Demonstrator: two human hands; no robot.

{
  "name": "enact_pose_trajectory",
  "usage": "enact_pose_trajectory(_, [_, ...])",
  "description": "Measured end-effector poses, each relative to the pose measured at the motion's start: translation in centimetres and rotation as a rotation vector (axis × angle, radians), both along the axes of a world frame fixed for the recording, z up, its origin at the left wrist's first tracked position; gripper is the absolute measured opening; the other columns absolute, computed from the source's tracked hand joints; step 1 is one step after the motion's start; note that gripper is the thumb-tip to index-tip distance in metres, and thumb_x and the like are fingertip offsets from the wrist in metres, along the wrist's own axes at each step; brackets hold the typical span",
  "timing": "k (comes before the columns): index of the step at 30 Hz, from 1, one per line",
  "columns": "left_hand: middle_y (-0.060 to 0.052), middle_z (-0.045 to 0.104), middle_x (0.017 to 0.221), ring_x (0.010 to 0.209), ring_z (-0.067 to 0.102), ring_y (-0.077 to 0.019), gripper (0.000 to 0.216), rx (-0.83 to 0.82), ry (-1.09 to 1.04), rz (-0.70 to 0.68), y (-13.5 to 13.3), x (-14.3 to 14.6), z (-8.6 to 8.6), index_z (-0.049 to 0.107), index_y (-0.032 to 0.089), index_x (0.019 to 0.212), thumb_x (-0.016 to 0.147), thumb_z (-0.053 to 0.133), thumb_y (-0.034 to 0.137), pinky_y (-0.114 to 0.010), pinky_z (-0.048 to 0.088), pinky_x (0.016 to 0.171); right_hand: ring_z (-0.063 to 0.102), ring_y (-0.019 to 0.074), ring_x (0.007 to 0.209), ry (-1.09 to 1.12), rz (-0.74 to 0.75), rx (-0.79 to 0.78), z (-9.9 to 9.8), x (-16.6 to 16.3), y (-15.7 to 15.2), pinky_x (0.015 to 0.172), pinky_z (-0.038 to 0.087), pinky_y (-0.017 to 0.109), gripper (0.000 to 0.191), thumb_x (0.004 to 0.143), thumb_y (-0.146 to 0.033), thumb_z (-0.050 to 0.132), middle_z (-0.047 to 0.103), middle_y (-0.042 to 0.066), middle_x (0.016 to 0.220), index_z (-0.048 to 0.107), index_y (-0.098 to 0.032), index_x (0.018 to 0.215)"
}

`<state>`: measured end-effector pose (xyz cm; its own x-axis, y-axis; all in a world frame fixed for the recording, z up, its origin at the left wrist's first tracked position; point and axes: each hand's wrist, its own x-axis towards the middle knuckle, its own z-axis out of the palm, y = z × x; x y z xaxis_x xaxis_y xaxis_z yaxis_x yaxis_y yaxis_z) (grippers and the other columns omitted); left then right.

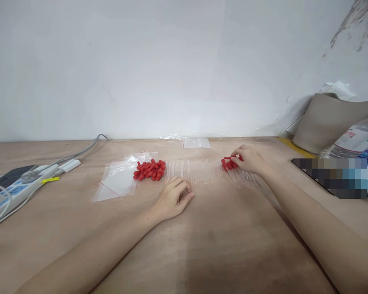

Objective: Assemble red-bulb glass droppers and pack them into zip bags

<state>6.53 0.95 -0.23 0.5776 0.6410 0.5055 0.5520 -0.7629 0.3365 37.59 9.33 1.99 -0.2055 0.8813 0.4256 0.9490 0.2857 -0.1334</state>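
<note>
My left hand (174, 198) rests on the table with its fingers loosely curved and a gap between thumb and forefinger, holding nothing. Just behind it lies a row of clear thin tubes (194, 171). A heap of red rubber bulbs (149, 169) sits at the row's left end. At the right end, my right hand (247, 159) pinches a red-bulbed dropper (228, 158) between thumb and fingertips; its far part is hidden by the hand. Below that hand, several droppers with red bulbs (230, 164) lie bunched, their clear stems pointing toward me.
Clear zip bags (118, 181) lie left of the bulbs, and another small bag (196, 143) lies by the wall. A power strip (15, 196) with cables stands at left. On the right are a phone-like dark slab (313, 175), partly blurred, a plastic bottle (352, 139) and a grey-brown sheet (331, 122).
</note>
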Motion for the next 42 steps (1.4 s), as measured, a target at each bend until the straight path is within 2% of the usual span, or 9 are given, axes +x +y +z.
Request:
enact_pose_trajectory(6, [-0.004,0.055,0.087,0.089,0.047,-0.0211,0.007,0.062,0.077,0.241,2.3,1.7,0.4,0.057,0.019,0.077,0.078,0.052,0.024,-0.035,0.036,0.077,0.054,0.0148,0.062,0.402,-0.037,0.021,1.2,-2.9,-2.6,0.056,0.04,0.026,0.014,0.074,-0.027,0.049,0.062,0.005,0.073,0.056,-0.017,0.081])
enact_pose_trajectory(8, [-0.005,0.055,0.087,0.091,0.047,-0.0229,0.006,0.057,0.104,0.351,3.9,2.5,0.7,0.058,0.02,0.075,0.075,0.053,0.024,-0.037,0.035,0.079,0.055,0.0133,0.06,0.541,0.095,-0.023,0.8,-4.8,-4.6,0.054,0.041,0.024,0.014,0.074,-0.028,0.051,0.061,0.004,0.072,0.054,-0.018,0.083])
enact_pose_trajectory(11, [-0.007,0.055,0.09,0.093,0.046,-0.0257,0.008,0.017,0.161,0.516,6.1,3.1,1.3,0.06,0.021,0.077,0.073,0.056,0.026,-0.041,0.033,0.081,0.054,0.0128,0.06,0.513,0.348,-0.12,-0.5,-7.1,-7.6,0.053,0.04,0.024,0.009,0.075,-0.026,0.051,0.059,0.002,0.069,0.054,-0.019,0.08])
enact_pose_trajectory(13, [-0.009,0.054,0.093,0.095,0.046,-0.0277,0.013,-0.023,0.189,0.604,7.1,3.0,1.7,0.061,0.021,0.08,0.072,0.056,0.03,-0.043,0.032,0.082,0.054,0.0139,0.066,0.488,0.398,-0.168,-1.3,-7.8,-8.8,0.056,0.041,0.025,0.012,0.077,-0.026,0.049,0.059,0.003,0.075,0.053,-0.02,0.086])
enact_pose_trajectory(23, [-0.013,0.055,0.096,0.099,0.043,-0.0317,0.034,-0.105,0.3,0.696,8.1,4.0,1.8,0.065,0.017,0.078,0.071,0.052,0.048,-0.044,0.028,0.085,0.05,0.0114,0.052,0.614,0.199,-0.303,-2.7,-7.0,-6.4,0.05,0.036,0.024,0.019,0.08,-0.036,0.044,0.056,-0.002,0.061,0.049,-0.019,0.088])
enact_pose_trajectory(27, [-0.019,0.054,0.098,0.099,0.043,-0.0343,0.037,-0.102,0.369,0.761,8.6,5.1,1.6,0.066,0.011,0.078,0.073,0.05,0.044,-0.044,0.029,0.082,0.054,0.0128,0.054,0.746,0.121,-0.314,-3.4,-6.8,-5.8,0.05,0.039,0.024,0.021,0.079,-0.039,0.046,0.06,0.0,0.063,0.049,-0.02,0.087])
enact_pose_trajectory(31, [-0.022,0.055,0.097,0.097,0.044,-0.0364,0.027,-0.111,0.381,0.778,9.0,5.9,1.7,0.065,0.008,0.079,0.071,0.053,0.032,-0.046,0.029,0.08,0.059,0.0151,0.058,0.962,0.092,-0.319,-4.2,-6.9,-5.3,0.052,0.044,0.027,0.02,0.077,-0.037,0.049,0.061,0.002,0.065,0.047,-0.02,0.087])
enact_pose_trajectory(36, [-0.021,0.056,0.097,0.096,0.047,-0.0344,0.024,-0.099,0.367,0.728,8.2,6.3,2.7,0.061,0.008,0.084,0.076,0.05,0.028,-0.044,0.032,0.078,0.057,0.0152,0.057,1.019,0.094,-0.129,-4.5,-7.2,-5.7,0.055,0.045,0.029,0.018,0.072,-0.031,0.055,0.058,0.0,0.063,0.051,-0.02,0.086])
enact_pose_trajectory(42, [-0.004,0.061,0.079,0.072,0.054,-0.0176,0.019,0.029,0.302,0.298,3.9,2.6,2.2,0.05,0.017,0.093,0.089,0.033,0.024,-0.033,0.035,0.079,0.057,0.0144,0.07,0.927,0.338,-0.092,-4.4,-8.3,-6.8,0.066,0.047,0.03,0.022,0.071,-0.026,0.057,0.057,0.005,0.082,0.062,-0.018,0.091])
